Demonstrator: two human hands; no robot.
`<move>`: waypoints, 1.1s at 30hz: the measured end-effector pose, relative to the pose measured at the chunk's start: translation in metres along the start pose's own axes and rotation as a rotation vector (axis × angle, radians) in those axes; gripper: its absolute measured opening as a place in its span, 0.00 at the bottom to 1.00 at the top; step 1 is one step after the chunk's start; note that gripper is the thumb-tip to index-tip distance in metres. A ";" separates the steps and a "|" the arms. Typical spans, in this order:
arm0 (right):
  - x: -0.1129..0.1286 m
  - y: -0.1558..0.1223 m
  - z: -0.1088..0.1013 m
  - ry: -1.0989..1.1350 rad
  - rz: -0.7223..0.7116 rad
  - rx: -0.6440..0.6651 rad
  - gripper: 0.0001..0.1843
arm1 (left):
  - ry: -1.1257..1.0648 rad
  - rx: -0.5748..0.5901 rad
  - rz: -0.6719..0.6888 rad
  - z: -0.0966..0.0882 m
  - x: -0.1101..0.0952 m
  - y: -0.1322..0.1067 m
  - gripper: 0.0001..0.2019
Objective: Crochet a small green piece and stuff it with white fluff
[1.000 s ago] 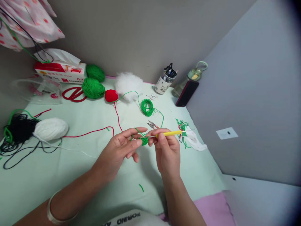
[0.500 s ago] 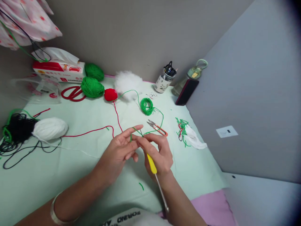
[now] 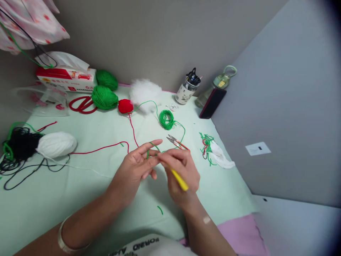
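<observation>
My left hand [image 3: 130, 170] has green yarn [image 3: 148, 154] looped over its raised index finger, with the thumb pinched against the fingers around the yarn. In my right hand [image 3: 186, 170] is a crochet hook [image 3: 180, 180] with a yellow handle, held like a pen. The hook's tip meets the yarn at the left fingertips; whatever stitches are there are hidden by the fingers. A strand runs from behind my hands to a coil of green yarn [image 3: 162, 121]. Just beyond my right hand lie orange-handled thread snips [image 3: 176, 142], partly covered by it.
Green yarn balls [image 3: 104, 97], a red ball [image 3: 125, 106], white stuffing [image 3: 145, 94] and red scissors [image 3: 83, 105] sit at the back. A white yarn ball [image 3: 57, 145] and black yarn [image 3: 22, 145] lie left. Yarn scraps [image 3: 206, 144], a phone [image 3: 213, 103] and a pen jar [image 3: 184, 93] are right.
My right hand has shifted slightly right, and the hook's handle has swung from pointing steeply down to slanting right. The left hand stays nearly in place with the yarn.
</observation>
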State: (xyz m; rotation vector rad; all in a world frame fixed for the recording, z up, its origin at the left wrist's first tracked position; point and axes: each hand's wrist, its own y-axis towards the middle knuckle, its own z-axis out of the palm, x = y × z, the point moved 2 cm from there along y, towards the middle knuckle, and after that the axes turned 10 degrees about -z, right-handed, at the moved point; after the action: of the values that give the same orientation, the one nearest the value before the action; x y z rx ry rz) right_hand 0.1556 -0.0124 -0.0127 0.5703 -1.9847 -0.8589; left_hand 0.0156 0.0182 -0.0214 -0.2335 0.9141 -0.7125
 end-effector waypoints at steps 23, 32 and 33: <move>-0.001 -0.003 -0.004 0.039 0.003 -0.125 0.14 | 0.003 -0.062 0.059 0.003 -0.004 -0.003 0.08; -0.002 0.001 -0.001 0.247 0.174 -0.237 0.11 | -0.008 -0.089 0.027 0.004 -0.006 -0.006 0.27; -0.002 0.001 -0.001 0.236 0.175 -0.241 0.11 | -0.002 -0.082 0.028 0.004 -0.006 -0.006 0.27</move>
State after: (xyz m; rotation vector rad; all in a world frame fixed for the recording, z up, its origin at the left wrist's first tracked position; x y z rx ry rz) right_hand 0.1573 -0.0105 -0.0124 0.3361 -1.6618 -0.8639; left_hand 0.0135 0.0169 -0.0124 -0.2933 0.9436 -0.6494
